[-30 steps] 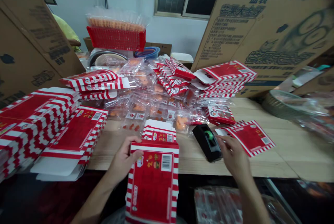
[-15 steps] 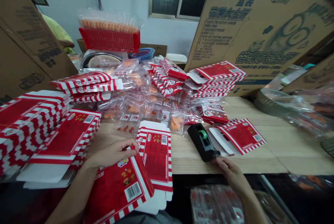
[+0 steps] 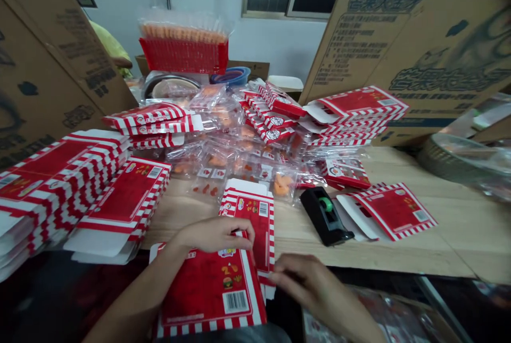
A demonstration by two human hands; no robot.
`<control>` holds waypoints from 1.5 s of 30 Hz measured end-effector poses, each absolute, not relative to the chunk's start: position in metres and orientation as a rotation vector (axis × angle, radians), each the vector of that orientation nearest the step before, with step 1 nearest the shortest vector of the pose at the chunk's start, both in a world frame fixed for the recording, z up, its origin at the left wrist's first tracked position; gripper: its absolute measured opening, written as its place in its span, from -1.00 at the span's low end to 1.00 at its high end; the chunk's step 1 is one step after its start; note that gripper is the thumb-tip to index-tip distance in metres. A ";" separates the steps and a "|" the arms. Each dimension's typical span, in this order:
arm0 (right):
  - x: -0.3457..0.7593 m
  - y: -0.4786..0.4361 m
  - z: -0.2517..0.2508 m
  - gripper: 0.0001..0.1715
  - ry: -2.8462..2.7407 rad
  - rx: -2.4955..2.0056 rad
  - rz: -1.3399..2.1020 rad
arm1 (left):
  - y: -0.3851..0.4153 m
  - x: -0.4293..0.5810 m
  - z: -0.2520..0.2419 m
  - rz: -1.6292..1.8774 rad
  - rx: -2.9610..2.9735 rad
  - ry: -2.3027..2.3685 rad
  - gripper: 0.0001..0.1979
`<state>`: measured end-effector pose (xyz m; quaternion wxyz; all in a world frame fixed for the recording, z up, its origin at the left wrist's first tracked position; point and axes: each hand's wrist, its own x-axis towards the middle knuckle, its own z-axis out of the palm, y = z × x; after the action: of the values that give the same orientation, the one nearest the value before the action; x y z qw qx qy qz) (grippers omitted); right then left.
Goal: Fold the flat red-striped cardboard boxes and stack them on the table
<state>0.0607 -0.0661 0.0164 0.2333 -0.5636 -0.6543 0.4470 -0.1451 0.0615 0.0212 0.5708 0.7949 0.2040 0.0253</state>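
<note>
My left hand is closed over the top edge of a red snack carton with white stripes, a barcode and food pictures. The carton lies tilted near my lap. My right hand is just right of it, thumb and fingers pinched together; whatever is between the fingertips is too small to make out. Partly covered by the held carton is another flat red carton on the table's front edge. A black tape dispenser with a green core stands right of these, apart from both hands.
Stacked cartons fill the left side. Clear bags of orange snacks heap across the middle, beside more filled cartons. One carton lies right of the dispenser. Large cardboard sheets stand on both sides; a basket sits far right.
My right hand has left the front end of the tape dispenser and come left to the carton's right edge. My left hand still grips the carton. The view has shifted somewhat.
</note>
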 end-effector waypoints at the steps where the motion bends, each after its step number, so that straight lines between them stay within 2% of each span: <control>1: 0.047 -0.062 0.025 -0.69 -1.941 -1.488 1.253 | 0.061 -0.143 0.021 0.055 1.866 0.462 -0.92; 8: 0.030 -0.042 0.017 -0.78 -1.933 -1.892 1.068 | 0.058 -0.144 0.026 0.118 1.882 0.449 -0.90; 10: 0.033 -0.041 0.013 -0.75 -1.841 -1.768 1.245 | 0.056 -0.146 0.030 0.102 1.861 0.396 -0.94; 15: 0.023 -0.041 0.000 -0.39 -1.423 -1.010 1.996 | 0.049 -0.146 0.038 0.114 1.770 0.321 -0.93; 17: 0.017 -0.042 -0.008 -0.29 -1.355 -0.897 2.050 | 0.045 -0.146 0.038 0.182 1.766 0.393 -0.88; 20: 0.013 -0.039 -0.021 -0.26 -1.296 -1.062 1.824 | 0.044 -0.150 0.033 0.336 1.825 0.619 -0.82; 23: 0.017 -0.032 -0.030 -0.46 -1.266 -1.251 1.576 | 0.056 -0.164 0.022 0.447 1.914 0.868 -0.91; 25: 0.024 -0.028 -0.035 -0.54 -1.261 -1.367 1.401 | 0.076 -0.180 0.014 0.527 1.964 1.078 -0.84; 28: 0.039 -0.027 -0.045 -0.47 -1.244 -1.514 1.193 | 0.113 -0.204 0.003 0.677 2.004 1.477 -0.81; 31: 0.053 -0.030 -0.056 -0.48 -1.190 -1.677 1.020 | 0.132 -0.214 -0.010 0.776 2.043 1.773 -0.68; 33: 0.055 -0.032 -0.064 -0.45 -1.140 -1.792 0.912 | 0.128 -0.211 -0.024 0.763 2.121 1.814 -0.57; 37: 0.046 -0.032 -0.081 -0.26 -1.072 -1.921 0.815 | 0.102 -0.201 -0.063 0.597 2.236 1.714 -0.33; 39: 0.042 -0.031 -0.087 -0.32 -1.078 -1.916 0.827 | 0.096 -0.198 -0.076 0.566 2.241 1.704 -0.36; 42: 0.043 -0.033 -0.092 -0.51 -1.085 -1.859 0.835 | 0.096 -0.188 -0.078 0.609 2.266 1.687 -0.41; 45: 0.047 -0.041 -0.087 -0.51 -1.024 -1.838 0.759 | 0.092 -0.163 -0.062 0.655 2.335 1.549 -0.51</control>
<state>0.0473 -0.0412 -0.0874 0.4373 -0.7389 -0.4118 0.3052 -0.1630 0.0925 -0.0618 0.1315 0.8045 0.5335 0.2255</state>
